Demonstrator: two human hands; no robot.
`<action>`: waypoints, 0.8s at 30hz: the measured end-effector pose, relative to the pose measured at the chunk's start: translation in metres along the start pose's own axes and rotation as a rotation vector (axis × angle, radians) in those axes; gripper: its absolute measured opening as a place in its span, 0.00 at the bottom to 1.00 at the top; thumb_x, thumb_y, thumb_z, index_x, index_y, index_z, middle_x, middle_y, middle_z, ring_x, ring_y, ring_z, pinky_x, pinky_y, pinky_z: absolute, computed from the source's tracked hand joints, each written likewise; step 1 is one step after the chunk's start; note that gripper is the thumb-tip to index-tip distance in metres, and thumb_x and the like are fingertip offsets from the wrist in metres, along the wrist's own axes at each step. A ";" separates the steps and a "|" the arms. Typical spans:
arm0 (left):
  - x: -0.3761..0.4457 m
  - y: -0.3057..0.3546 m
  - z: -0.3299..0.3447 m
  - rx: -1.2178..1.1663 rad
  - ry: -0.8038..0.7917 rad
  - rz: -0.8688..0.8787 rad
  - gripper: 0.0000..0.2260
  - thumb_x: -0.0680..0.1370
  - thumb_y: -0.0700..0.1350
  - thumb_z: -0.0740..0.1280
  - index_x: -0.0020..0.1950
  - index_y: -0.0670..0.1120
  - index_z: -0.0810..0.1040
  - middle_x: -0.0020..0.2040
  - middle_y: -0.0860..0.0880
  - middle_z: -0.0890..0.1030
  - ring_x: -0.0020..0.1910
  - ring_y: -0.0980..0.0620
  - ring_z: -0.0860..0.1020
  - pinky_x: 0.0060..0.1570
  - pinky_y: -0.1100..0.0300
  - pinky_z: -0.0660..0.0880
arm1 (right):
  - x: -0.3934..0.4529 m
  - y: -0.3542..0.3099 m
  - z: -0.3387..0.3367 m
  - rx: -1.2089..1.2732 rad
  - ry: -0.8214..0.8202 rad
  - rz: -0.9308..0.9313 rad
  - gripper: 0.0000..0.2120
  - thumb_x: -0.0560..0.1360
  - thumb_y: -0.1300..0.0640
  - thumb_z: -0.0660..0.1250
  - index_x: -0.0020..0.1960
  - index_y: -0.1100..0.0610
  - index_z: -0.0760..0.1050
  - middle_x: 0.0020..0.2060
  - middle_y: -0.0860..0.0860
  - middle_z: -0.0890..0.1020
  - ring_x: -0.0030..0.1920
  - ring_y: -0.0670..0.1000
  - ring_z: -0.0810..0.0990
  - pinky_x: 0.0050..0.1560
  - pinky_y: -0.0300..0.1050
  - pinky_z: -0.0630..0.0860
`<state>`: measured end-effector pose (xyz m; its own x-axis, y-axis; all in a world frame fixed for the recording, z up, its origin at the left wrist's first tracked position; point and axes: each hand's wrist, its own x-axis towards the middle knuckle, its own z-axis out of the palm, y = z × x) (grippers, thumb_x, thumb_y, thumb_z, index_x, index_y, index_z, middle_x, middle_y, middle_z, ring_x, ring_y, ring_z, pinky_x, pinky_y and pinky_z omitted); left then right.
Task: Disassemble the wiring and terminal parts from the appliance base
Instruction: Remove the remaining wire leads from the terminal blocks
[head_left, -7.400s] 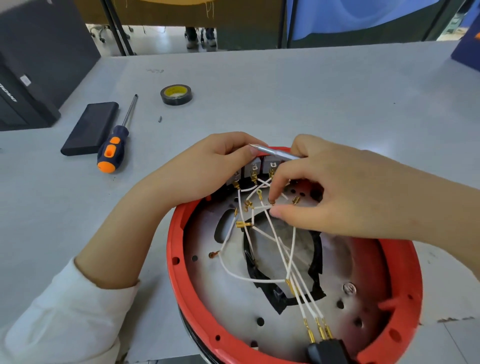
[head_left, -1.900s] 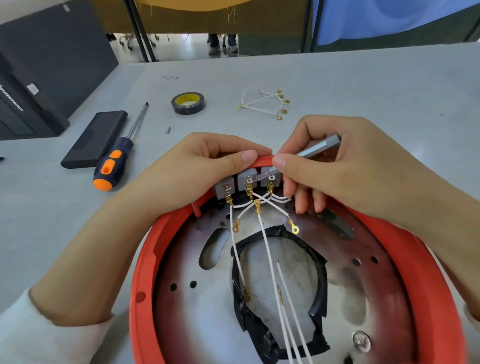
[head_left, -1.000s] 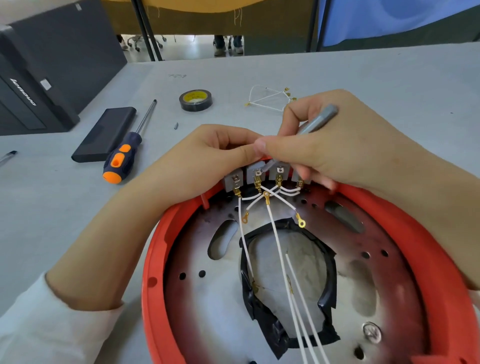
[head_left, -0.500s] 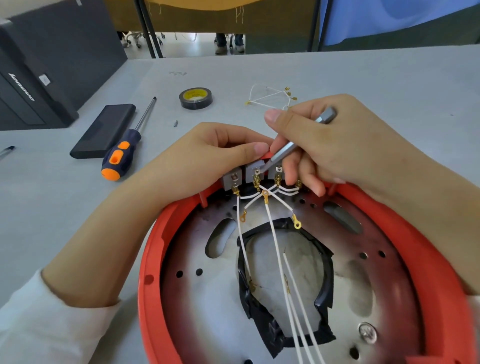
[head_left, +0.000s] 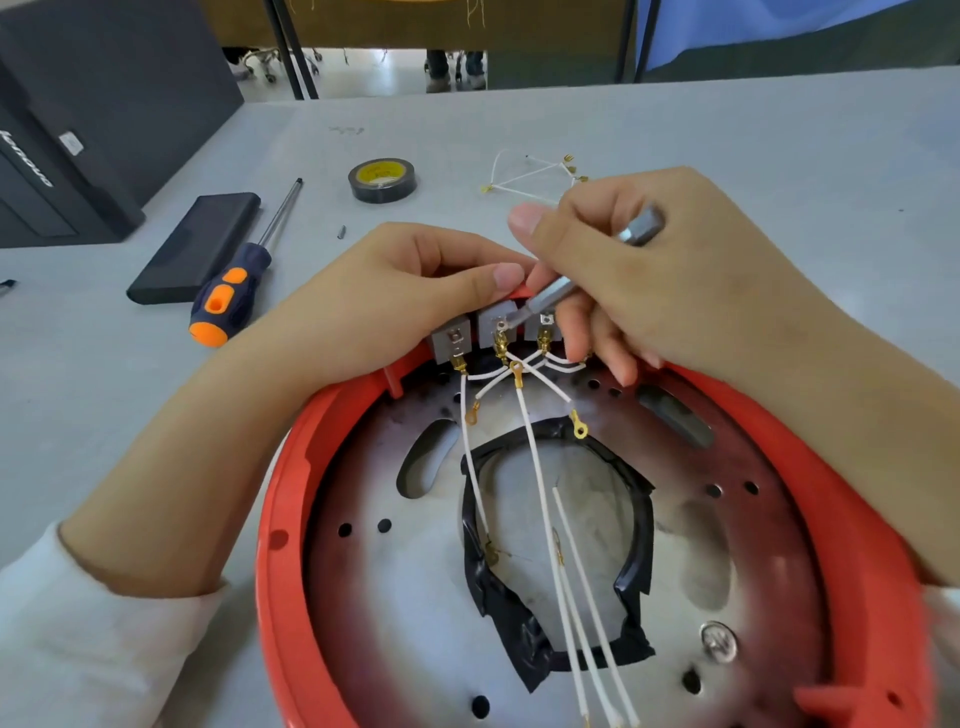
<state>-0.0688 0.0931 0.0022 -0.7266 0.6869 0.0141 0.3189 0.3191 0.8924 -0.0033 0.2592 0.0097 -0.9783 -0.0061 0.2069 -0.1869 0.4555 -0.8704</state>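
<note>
Both hands crowd the far rim of the red base (head_left: 291, 499), so little room is left there. White wires (head_left: 540, 483) cross the middle. The near half of the metal plate (head_left: 395, 587) is open. The counter (head_left: 727, 135) is bare on the right; a screwdriver (head_left: 228, 296) and tape roll (head_left: 383, 180) lie on the left.

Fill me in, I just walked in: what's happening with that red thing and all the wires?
A person is stripping wiring from a red appliance base. The left hand steadies the rim by a row of grey terminal blocks, while the right hand presses a small metal driver bit onto the middle block's screw. White wires remain attached; one removed wire bundle lies on the table.
</note>
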 end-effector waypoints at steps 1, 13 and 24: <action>0.000 0.000 0.000 0.004 -0.002 0.003 0.08 0.78 0.46 0.65 0.53 0.53 0.82 0.46 0.56 0.85 0.47 0.61 0.82 0.46 0.73 0.74 | 0.000 0.000 0.000 0.023 0.012 -0.008 0.21 0.79 0.47 0.61 0.37 0.63 0.75 0.21 0.54 0.78 0.15 0.50 0.70 0.16 0.32 0.61; 0.001 0.000 0.000 0.014 -0.003 0.017 0.08 0.78 0.47 0.64 0.54 0.52 0.82 0.47 0.56 0.85 0.48 0.61 0.82 0.51 0.70 0.75 | 0.001 -0.001 -0.003 0.156 0.020 0.031 0.20 0.80 0.48 0.60 0.35 0.59 0.73 0.21 0.57 0.78 0.15 0.52 0.71 0.14 0.34 0.62; 0.000 0.001 0.001 -0.013 0.005 0.013 0.07 0.78 0.46 0.65 0.51 0.54 0.82 0.45 0.57 0.85 0.46 0.61 0.82 0.47 0.73 0.75 | 0.002 -0.002 -0.004 0.116 -0.015 0.034 0.19 0.79 0.48 0.61 0.36 0.59 0.73 0.21 0.55 0.78 0.15 0.51 0.71 0.15 0.34 0.62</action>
<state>-0.0674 0.0943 0.0029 -0.7258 0.6874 0.0277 0.3202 0.3019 0.8980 -0.0044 0.2616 0.0132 -0.9853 -0.0066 0.1707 -0.1622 0.3497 -0.9227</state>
